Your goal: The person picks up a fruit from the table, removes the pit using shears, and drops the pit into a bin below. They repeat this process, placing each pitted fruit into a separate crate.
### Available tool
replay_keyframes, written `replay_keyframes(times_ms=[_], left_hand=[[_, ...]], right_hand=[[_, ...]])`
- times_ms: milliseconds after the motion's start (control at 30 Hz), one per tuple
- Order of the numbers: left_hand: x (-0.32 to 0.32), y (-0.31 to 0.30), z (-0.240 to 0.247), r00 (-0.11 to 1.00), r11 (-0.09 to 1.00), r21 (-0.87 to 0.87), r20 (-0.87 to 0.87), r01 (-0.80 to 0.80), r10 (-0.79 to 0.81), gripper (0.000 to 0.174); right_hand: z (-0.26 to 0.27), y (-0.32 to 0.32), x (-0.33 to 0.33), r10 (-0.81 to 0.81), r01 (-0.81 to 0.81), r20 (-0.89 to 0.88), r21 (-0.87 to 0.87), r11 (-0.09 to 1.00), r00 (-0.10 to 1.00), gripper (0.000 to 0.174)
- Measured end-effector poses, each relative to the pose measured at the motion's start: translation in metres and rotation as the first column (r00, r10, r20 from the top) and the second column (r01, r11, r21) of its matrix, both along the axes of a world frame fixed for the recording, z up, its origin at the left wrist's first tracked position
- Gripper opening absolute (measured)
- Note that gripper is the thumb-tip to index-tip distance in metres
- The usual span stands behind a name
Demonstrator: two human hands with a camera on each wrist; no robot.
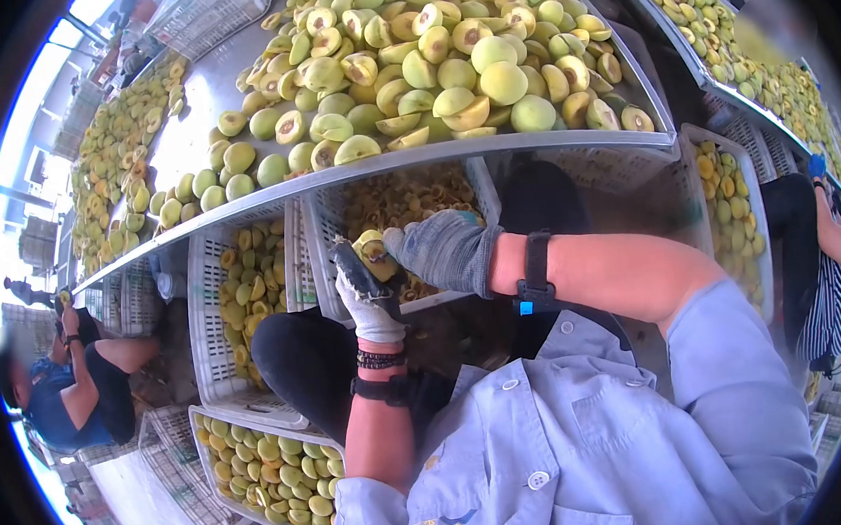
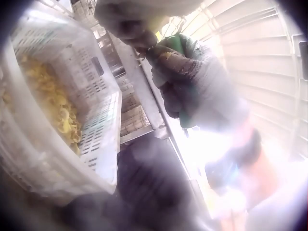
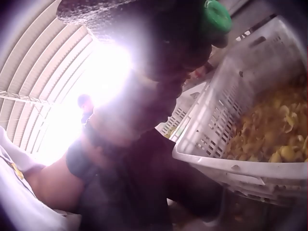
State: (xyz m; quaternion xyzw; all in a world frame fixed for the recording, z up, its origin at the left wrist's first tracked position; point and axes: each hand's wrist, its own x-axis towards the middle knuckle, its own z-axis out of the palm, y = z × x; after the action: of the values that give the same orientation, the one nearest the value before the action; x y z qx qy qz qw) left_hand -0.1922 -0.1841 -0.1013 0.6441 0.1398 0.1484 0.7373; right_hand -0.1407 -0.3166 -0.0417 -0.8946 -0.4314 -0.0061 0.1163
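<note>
I see a white knit glove on the left hand (image 1: pixel 371 308) and a grey one on the right hand (image 1: pixel 444 250). Each wrist has a black strap (image 1: pixel 535 271), the right one blue-tagged. There is also a beaded bracelet (image 1: pixel 381 359), a pale blue buttoned shirt (image 1: pixel 581 425) and dark trousers (image 1: pixel 302 354).

Long metal table (image 1: pixel 190 99) under a heap of whole and halved yellow-green fruit (image 1: pixel 487 78)

Shiny smooth metal table (image 1: pixel 193 103); white perforated plastic crate (image 1: pixel 206 312); rough knit cloth glove (image 1: pixel 444 250); matt-skinned fruit (image 1: pixel 504 82); smooth cloth shirt (image 1: pixel 591 425).
</note>
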Motion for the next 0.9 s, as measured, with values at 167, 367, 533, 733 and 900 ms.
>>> replay_keyframes(times_ms=[167, 367, 533, 733, 900], left_hand=[[0.008, 0.003, -0.018, 0.997, 0.983, -0.174, -0.059, -0.055, 0.046, 0.061], [0.014, 0.030, -0.084, 0.999, 0.993, 0.114, 0.032, -0.031, 0.028, 0.089], [0.012, 0.002, 0.003, 0.988, 0.593, -0.797, -0.156, -0.118, -0.014, 0.057], [0.015, -0.005, 0.009, 0.977, 0.665, -0.731, -0.214, -0.153, -0.011, 0.051], [0.013, -0.003, 0.006, 0.984, 0.654, -0.749, -0.174, -0.107, -0.038, 0.053]], right_hand=[[0.000, 0.005, 0.009, 0.046, -0.046, -0.007, -0.068, 0.997, 0.999, 0.017], [0.010, 0.009, 0.013, 0.075, -0.097, -0.154, -0.138, 0.986, 0.985, 0.015], [0.003, 0.012, 0.008, 0.012, -0.016, -0.043, -0.098, 0.995, 0.999, 0.018], [0.014, 0.008, 0.024, 0.181, -0.170, 0.040, -0.197, 0.966, 0.983, 0.015], [0.011, 0.017, 0.020, 0.115, -0.127, -0.083, -0.151, 0.980, 0.990, 0.017]])
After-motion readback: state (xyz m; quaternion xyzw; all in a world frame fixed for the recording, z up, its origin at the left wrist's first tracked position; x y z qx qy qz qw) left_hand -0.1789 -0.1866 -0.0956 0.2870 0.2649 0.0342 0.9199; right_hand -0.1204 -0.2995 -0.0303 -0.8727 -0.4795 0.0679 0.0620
